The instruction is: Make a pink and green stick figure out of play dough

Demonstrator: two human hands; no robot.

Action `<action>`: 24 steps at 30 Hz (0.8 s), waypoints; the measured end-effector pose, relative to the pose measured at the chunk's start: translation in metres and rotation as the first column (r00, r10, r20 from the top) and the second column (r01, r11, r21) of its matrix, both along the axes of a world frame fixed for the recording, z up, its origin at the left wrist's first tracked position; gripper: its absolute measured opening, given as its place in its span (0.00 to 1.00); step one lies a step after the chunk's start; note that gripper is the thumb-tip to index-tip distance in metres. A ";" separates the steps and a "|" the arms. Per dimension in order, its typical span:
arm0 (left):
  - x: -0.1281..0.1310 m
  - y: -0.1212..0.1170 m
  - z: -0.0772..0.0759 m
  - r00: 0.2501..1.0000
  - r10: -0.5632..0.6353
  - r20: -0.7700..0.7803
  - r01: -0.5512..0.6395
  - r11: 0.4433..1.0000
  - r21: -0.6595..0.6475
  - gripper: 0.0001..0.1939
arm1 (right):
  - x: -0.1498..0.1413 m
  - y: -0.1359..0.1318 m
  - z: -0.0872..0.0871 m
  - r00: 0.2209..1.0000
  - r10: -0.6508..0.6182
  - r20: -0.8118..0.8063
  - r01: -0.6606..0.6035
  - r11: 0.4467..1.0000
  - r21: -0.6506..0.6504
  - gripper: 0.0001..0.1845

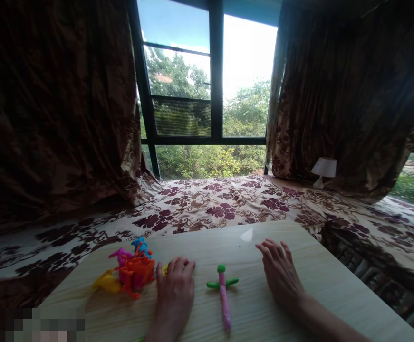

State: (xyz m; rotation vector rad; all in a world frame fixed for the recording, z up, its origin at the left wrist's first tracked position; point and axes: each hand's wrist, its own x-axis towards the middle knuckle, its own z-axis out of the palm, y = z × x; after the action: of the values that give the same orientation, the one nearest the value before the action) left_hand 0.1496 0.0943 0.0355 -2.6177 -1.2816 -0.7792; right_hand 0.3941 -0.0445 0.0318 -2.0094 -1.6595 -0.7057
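Between my two hands lies a cross-shaped figure [224,297] of what looks like modelling clay, with a long pink stem, a green crossbar and a green knob on top. Neither hand touches it. My left hand [175,292] rests palm down on the table to its left, fingers stretched forward. A small yellow piece [164,270] shows beside its index finger, partly covered. My right hand [278,273] is over the table on the other side, fingers spread and holding nothing. Left of my left hand sits a tangled orange heap [137,273] with magenta, blue and yellow pieces around it.
The pale wood-grain table [249,313] has a rounded far edge. Behind it spreads a floral cloth [224,202] up to the window. A small white lamp [323,168] stands at the right, by dark curtains [317,95]. A pixelated patch hides the lower left corner.
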 end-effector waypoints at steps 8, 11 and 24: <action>-0.001 -0.001 0.003 1.000 0.006 0.003 -0.006 1.000 -0.007 0.16 | 0.000 -0.002 0.001 1.000 -0.019 0.006 0.019 1.000 0.020 0.26; -0.001 -0.002 0.005 1.000 0.009 -0.003 -0.009 1.000 -0.009 0.16 | -0.010 -0.008 0.003 0.998 0.058 0.001 -0.058 0.998 -0.029 0.26; 0.000 0.002 0.000 1.000 0.005 -0.001 -0.005 1.000 0.002 0.16 | -0.013 -0.008 0.003 0.997 0.077 -0.008 -0.077 0.997 -0.021 0.27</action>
State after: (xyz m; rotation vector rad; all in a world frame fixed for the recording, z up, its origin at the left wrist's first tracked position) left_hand 0.1496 0.0967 0.0353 -2.6120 -1.2863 -0.7784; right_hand 0.3810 -0.0527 0.0352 -1.9487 -1.7373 -0.6558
